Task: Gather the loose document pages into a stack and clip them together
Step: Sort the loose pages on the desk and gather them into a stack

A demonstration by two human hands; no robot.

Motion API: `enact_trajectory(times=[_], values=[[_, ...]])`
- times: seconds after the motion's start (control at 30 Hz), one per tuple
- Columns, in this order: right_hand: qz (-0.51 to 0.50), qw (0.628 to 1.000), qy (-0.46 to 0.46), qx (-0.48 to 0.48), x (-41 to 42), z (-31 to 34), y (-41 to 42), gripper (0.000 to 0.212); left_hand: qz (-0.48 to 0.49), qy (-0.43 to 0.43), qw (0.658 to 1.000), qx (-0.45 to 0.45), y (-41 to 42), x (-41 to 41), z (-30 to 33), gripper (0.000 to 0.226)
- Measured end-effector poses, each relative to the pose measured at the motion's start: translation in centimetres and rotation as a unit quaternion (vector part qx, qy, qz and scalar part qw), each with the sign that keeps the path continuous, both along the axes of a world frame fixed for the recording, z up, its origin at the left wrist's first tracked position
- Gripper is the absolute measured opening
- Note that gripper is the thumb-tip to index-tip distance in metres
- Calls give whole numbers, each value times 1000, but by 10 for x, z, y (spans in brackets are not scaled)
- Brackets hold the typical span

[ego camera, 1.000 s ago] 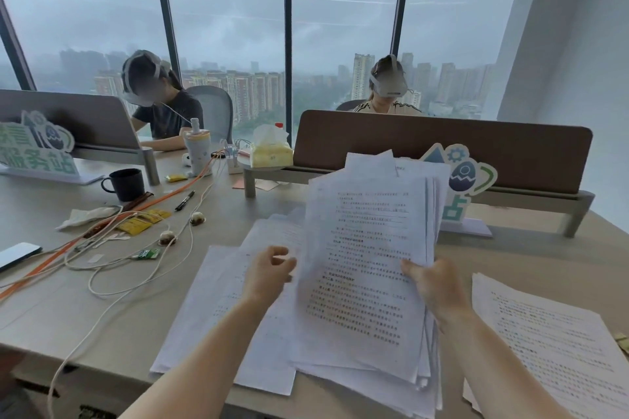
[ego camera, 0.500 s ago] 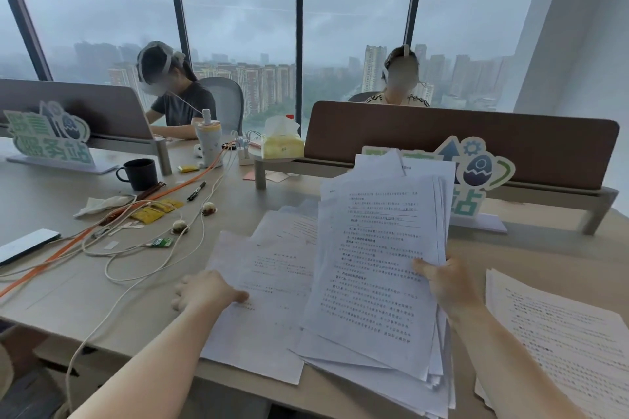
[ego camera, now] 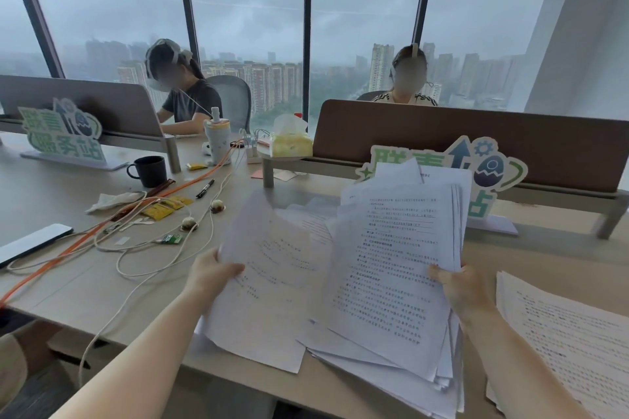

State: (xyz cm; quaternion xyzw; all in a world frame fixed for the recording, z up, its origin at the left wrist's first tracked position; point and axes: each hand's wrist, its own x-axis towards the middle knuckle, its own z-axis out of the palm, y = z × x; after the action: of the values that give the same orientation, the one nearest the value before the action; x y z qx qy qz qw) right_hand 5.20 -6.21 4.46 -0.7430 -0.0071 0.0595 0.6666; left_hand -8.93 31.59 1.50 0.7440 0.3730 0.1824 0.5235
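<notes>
L hand (ego camera: 211, 274) pinching loose page (ego camera: 272, 269) edge, R hand (ego camera: 457, 286) gripping tilted page stack (ego camera: 391, 265), hands apart, desk (ego camera: 68, 289)

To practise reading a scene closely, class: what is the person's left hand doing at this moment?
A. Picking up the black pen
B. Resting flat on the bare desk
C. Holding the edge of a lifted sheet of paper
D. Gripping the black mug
C: the left hand pinches the left edge of a raised sheet, while the black mug and black pen lie untouched farther back on the desk.
</notes>
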Motion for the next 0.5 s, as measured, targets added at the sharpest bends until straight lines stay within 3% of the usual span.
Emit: enact_trajectory(times=[0.17,0.27,0.5], values=[[-24,999,8,-22,4,-3,-10,19,-47,-145,988,-31,-2,-9,58,26],[-35,999,28,-29,6,-8,-11,21,-93,-210,970,-79,-7,-13,87,40],[12,997,63,38,-5,-14,-4,22,-150,-257,939,-170,-47,10,103,41]])
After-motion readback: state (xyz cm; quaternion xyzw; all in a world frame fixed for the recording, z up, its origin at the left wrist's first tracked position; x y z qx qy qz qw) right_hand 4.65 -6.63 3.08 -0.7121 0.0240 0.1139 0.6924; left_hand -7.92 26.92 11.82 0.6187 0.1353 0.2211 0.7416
